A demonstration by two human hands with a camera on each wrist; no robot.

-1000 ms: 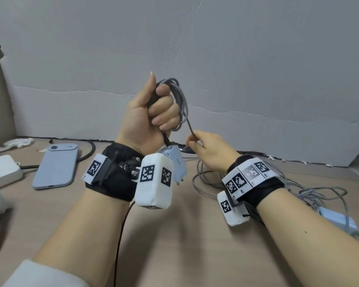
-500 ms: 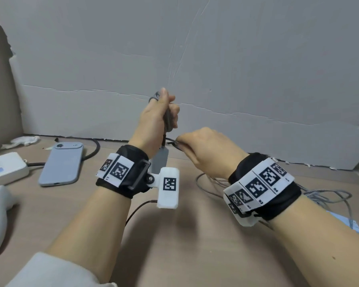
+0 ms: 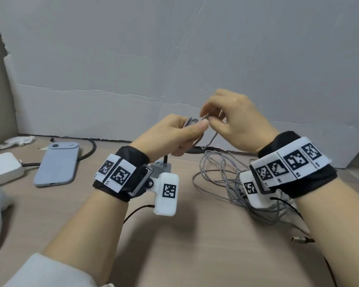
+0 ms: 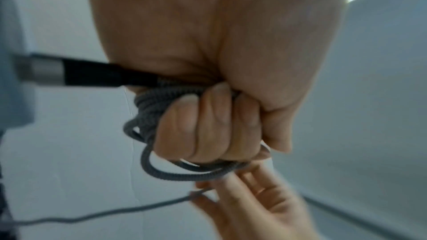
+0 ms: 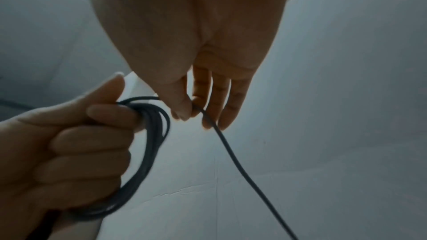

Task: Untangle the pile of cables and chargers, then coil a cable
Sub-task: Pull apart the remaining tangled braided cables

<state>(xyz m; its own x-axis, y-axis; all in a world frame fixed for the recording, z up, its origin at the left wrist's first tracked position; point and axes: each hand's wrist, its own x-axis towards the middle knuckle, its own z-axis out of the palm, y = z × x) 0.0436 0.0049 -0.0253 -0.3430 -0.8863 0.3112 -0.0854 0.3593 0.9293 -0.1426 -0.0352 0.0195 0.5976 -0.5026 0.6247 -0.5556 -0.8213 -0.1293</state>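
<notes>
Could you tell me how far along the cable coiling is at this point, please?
Done: several loops of the grey braided cable already sit gripped in the left hand, its plug still in the grey charger. In hand: the right hand pinches the free strand, feeding the next loop. Left: a loose cable pile remains on the table; how much belongs to this cable is unclear.

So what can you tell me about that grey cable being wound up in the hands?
The grey cable looks braided, like woven fabric. Several loops are bunched in the left hand, whose fingers curl round them. A black and metal plug at one end sticks out below the fist into a small grey charger. The right hand pinches the free strand, which trails down toward the table.
</notes>
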